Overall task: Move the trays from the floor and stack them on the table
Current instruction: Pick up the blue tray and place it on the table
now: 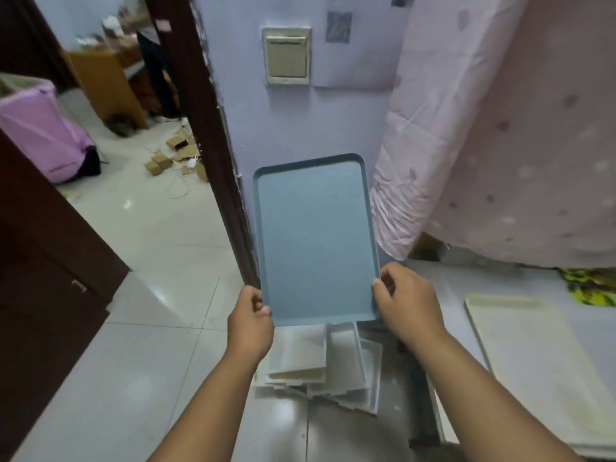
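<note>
While both hands grip blue tray point(315, 241): left hand point(250, 323) | right hand point(405, 303); long axis points away

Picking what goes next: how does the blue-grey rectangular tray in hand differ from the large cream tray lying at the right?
The blue-grey rectangular tray is held up by the left hand and right hand at its near corners; the large cream tray lies flat, untouched. The blue-grey one is darker. Both are shallow, rimmed, round-cornered and empty.
</note>
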Tool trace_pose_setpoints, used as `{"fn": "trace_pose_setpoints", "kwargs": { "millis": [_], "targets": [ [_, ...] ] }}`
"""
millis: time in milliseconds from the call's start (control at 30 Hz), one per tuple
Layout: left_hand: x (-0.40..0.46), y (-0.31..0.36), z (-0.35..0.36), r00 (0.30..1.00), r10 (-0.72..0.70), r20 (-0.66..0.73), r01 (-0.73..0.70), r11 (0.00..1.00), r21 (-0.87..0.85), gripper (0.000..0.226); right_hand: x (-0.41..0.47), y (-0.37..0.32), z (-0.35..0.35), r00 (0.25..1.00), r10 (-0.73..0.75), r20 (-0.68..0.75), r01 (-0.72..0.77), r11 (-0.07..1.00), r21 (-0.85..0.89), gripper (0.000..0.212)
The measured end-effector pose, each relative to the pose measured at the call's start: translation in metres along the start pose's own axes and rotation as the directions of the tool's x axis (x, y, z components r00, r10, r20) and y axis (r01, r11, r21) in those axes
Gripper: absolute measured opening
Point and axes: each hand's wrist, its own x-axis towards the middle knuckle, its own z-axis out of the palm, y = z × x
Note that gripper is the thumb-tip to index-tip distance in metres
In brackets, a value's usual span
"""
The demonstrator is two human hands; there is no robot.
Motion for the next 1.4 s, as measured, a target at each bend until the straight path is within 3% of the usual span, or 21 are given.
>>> {"fn": "trace_pose_setpoints", "kwargs": {
  "millis": [200, 367, 567, 767, 967, 1133, 1267, 1367, 1400],
  "targets": [
    [-0.043, 0.064, 0.016, 0.968, 0.236, -0.079, -0.232, 0.971, 0.062, 0.019, -0.001, 0.032, -0.068, 0.965, -0.131, -0.228, 0.136, 0.991, 0.005, 0.037],
    [-0.086, 0.122, 0.103, 0.927, 0.366, -0.078, -0.357, 0.927, 0.112, 0.017, -0.009, 0.121, -0.142, 0.913, -0.074, -0.400, 0.095, 0.995, 0.034, 0.040],
    [-0.152, 0.164, 0.241, 0.929, 0.339, 0.148, -0.360, 0.921, 0.151, 0.018, -0.026, 0.251, -0.217, 0.869, 0.039, -0.494, -0.060, 0.998, -0.028, 0.038],
    [-0.201, 0.160, 0.338, 0.911, 0.150, 0.384, -0.249, 0.942, 0.224, 0.017, -0.040, 0.356, -0.238, 0.908, 0.186, -0.375, -0.238, 0.966, -0.098, 0.032],
    [-0.238, 0.137, 0.383, 0.823, -0.131, 0.553, -0.167, 0.874, 0.456, 0.015, -0.076, 0.432, -0.219, 0.931, 0.321, -0.173, -0.349, 0.921, -0.172, 0.032],
    [-0.249, 0.107, 0.406, 0.762, -0.275, 0.587, -0.249, 0.712, 0.656, 0.034, -0.114, 0.462, -0.195, 0.890, 0.455, -0.002, -0.445, 0.869, -0.218, 0.032],
    [-0.258, 0.094, 0.414, 0.698, -0.332, 0.635, -0.354, 0.610, 0.709, 0.041, -0.135, 0.477, -0.187, 0.865, 0.491, 0.106, -0.453, 0.853, -0.257, 0.033],
    [-0.263, 0.096, 0.418, 0.657, -0.445, 0.608, -0.279, 0.607, 0.745, 0.035, -0.139, 0.482, -0.186, 0.850, 0.504, 0.152, -0.453, 0.847, -0.279, 0.034],
    [-0.265, 0.097, 0.419, 0.645, -0.475, 0.598, -0.204, 0.648, 0.734, 0.033, -0.139, 0.483, -0.187, 0.847, 0.507, 0.162, -0.454, 0.847, -0.277, 0.033]
  ]
}}
